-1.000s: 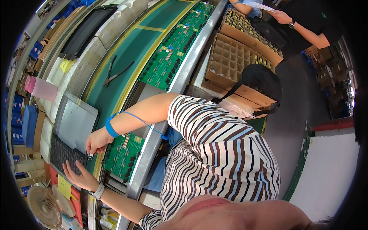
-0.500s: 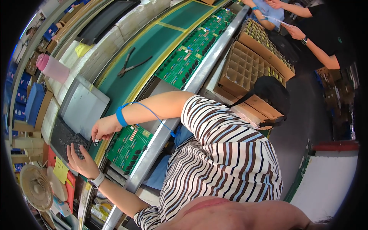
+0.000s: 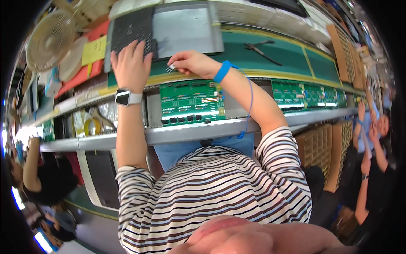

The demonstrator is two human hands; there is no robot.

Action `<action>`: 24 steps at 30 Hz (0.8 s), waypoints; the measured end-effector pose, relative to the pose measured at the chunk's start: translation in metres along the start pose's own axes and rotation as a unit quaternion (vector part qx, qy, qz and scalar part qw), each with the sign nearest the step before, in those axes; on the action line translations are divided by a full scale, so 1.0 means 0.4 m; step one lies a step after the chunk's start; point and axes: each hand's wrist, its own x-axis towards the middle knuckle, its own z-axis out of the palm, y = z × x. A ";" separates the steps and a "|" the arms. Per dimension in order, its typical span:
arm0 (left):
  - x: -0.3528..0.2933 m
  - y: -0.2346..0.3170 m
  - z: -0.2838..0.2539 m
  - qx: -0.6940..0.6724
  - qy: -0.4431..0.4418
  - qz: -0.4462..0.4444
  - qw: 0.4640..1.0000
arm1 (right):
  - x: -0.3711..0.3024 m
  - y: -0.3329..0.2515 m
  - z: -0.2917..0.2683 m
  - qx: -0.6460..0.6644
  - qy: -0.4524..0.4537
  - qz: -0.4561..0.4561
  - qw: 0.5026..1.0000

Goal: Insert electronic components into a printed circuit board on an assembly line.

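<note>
My right hand (image 3: pixel 194 64), with a blue wrist strap, pinches a small white connector (image 3: pixel 171 67) with several metal pins. Close by on the left, my left hand (image 3: pixel 130 70) has its fingers stretched apart at the near edge of a black textured mat or tray (image 3: pixel 131 31); whether they touch it I cannot tell. A grey tray (image 3: pixel 217 27) adjoins the black one. Below both hands, a green circuit board (image 3: pixel 192 103) with rows of black parts lies on the rail line, apart from the connector.
Pliers (image 3: pixel 260 50) rest on the green mat (image 3: pixel 237 44). More circuit boards (image 3: pixel 306 95) sit on the line at the right. A metal rail (image 3: pixel 186 133) runs along the front. Divided cardboard boxes (image 3: pixel 317 148) stand at right, a fan (image 3: pixel 51 40) at left. Other people are at both sides.
The view has swung round, so the line now runs across it. My right hand still pinches the connector, and my left hand stays spread by the black tray.
</note>
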 end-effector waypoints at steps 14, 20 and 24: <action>-0.006 -0.018 0.027 -0.036 0.043 -0.030 0.998 | 0.061 -0.042 0.095 -0.492 -0.032 -0.053 0.868; -0.006 -0.017 0.025 -0.046 0.043 -0.035 0.997 | 0.057 -0.013 0.113 -0.561 -0.012 -0.148 0.815; -0.006 -0.016 0.025 -0.047 0.047 -0.036 0.997 | 0.048 -0.005 0.122 -0.576 0.002 -0.171 0.799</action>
